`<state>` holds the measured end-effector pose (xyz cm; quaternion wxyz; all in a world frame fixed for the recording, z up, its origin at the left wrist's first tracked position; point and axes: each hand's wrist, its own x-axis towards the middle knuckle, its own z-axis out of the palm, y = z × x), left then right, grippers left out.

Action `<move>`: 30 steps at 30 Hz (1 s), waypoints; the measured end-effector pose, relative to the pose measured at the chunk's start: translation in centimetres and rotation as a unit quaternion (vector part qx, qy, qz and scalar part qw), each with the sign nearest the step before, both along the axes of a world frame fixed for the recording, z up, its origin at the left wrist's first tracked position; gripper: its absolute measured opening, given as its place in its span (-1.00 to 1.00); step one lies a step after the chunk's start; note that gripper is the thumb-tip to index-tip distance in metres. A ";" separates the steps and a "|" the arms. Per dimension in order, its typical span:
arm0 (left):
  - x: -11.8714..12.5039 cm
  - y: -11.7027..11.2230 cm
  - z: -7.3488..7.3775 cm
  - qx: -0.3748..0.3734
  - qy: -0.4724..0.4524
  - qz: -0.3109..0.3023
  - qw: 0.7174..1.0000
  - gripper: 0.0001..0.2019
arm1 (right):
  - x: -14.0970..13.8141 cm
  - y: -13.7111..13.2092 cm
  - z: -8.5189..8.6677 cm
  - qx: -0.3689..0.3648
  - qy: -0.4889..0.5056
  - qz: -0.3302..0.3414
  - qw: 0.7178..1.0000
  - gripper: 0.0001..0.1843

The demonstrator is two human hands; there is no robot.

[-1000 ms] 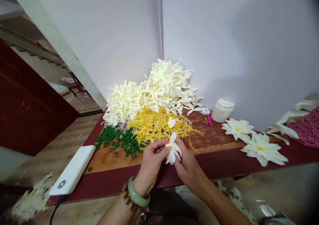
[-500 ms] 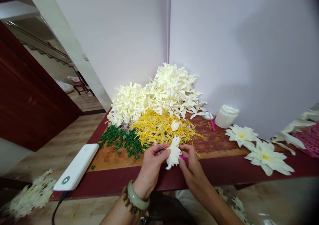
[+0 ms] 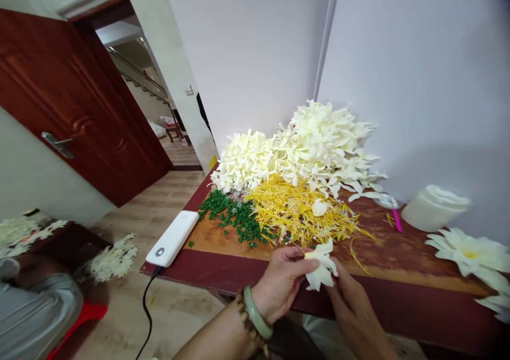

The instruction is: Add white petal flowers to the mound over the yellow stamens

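Observation:
My left hand point(image 3: 281, 280) pinches a white artificial flower point(image 3: 323, 270) by its base, and a thin wire sticks out beyond the fingers. Its petals face right, toward my right hand point(image 3: 353, 296). That hand is closed behind the petals; the flower covers its fingertips, so what they grip cannot be made out. Just beyond the hands lies a heap of yellow stamens point(image 3: 295, 211) with a loose white petal point(image 3: 319, 207) on top. Green plastic pieces point(image 3: 235, 222) are scattered left of it. Behind them rises a large pile of white petals point(image 3: 319, 147).
A white power bank point(image 3: 173, 238) with a black cable lies at the table's left edge. To the right are a white jar point(image 3: 434, 208), a pink-handled tool point(image 3: 397, 220) and open flowers point(image 3: 466, 251). Another person's knee point(image 3: 43, 317) shows at lower left.
The view has swung left, bringing the door handle and another person into sight. A pink stick seen at my right hand is now out of sight. My left hand keeps hold of the flower.

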<state>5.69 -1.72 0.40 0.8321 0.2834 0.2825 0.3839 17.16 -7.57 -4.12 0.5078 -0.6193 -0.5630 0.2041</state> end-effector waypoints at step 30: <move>-16.7 9.2 -2.3 0.327 0.588 0.182 0.718 -0.76 | 0.5 2.4 -0.7 -0.051 0.144 0.044 0.987 -0.69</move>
